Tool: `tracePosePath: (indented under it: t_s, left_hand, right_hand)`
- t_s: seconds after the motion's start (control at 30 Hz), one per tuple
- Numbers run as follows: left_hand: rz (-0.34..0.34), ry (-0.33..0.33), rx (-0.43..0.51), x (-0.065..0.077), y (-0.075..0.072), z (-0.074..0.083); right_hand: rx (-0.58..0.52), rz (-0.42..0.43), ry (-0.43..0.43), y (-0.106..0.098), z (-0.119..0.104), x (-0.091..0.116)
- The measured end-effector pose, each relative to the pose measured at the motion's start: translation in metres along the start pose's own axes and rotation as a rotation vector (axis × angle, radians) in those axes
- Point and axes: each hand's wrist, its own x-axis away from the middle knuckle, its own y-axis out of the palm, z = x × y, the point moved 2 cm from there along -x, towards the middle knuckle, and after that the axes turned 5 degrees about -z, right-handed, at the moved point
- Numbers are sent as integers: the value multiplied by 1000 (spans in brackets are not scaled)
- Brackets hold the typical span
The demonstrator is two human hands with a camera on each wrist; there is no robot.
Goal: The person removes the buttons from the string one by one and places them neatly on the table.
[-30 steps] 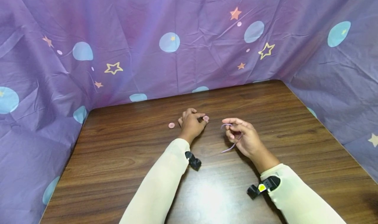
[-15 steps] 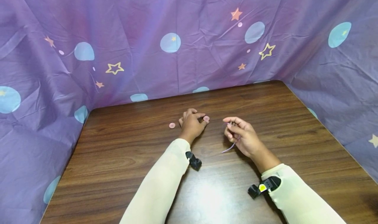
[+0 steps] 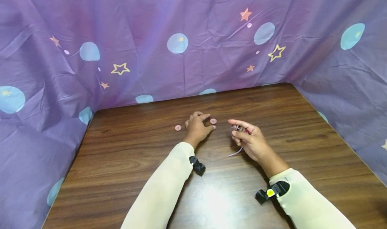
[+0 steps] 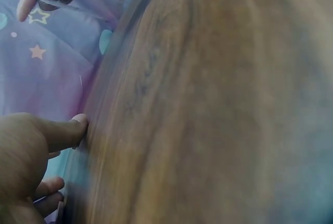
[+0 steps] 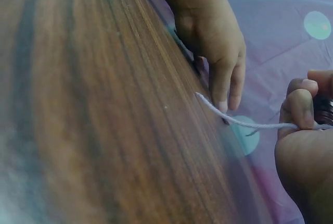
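Note:
A pink round button (image 3: 213, 121) lies on the table in the gap between the spread thumb and index finger of my left hand (image 3: 197, 130). A second pink button (image 3: 178, 128) lies on the table, left of that hand. My right hand (image 3: 251, 138) holds a lilac cord (image 3: 235, 152) in curled fingers. One tail of the cord hangs below the hand; in the right wrist view the cord (image 5: 260, 125) runs out from between finger and thumb. A small dark, ridged thing (image 5: 323, 108) shows within the right hand, mostly hidden; I cannot tell its kind.
Both hands work over a brown wood-grain table (image 3: 121, 162). A purple cloth (image 3: 151, 47) with stars and pale blue discs hangs behind it and at the sides. Each sleeve carries a small black camera on a strap.
My left finger and thumb have spread apart and let go of the button, which stays between them. A dark, reddish thing now shows among my right fingers, and the cord's upper end has drawn in.

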Motion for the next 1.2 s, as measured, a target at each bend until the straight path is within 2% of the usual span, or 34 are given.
tracePosePath:
  t_s: [0.13, 0.37, 0.47, 0.7, 0.9, 1.2]
  left_hand:
    - [8, 13, 34, 6, -4, -1]
    - [209, 46, 134, 20, -13, 0]
    - [250, 78, 153, 30, -20, 6]
    - [279, 149, 219, 55, -33, 13]
    - [292, 151, 250, 70, -39, 8]
    - [285, 184, 271, 82, -43, 4]
  right_hand:
    - [18, 11, 30, 0, 2, -1]
    - [71, 43, 64, -1, 4, -1]
    - [61, 49, 80, -1, 5, -1]
    - [15, 118, 73, -1, 7, -3]
    - [19, 162, 76, 0, 7, -5]
    - [20, 124, 125, 4, 5, -5]
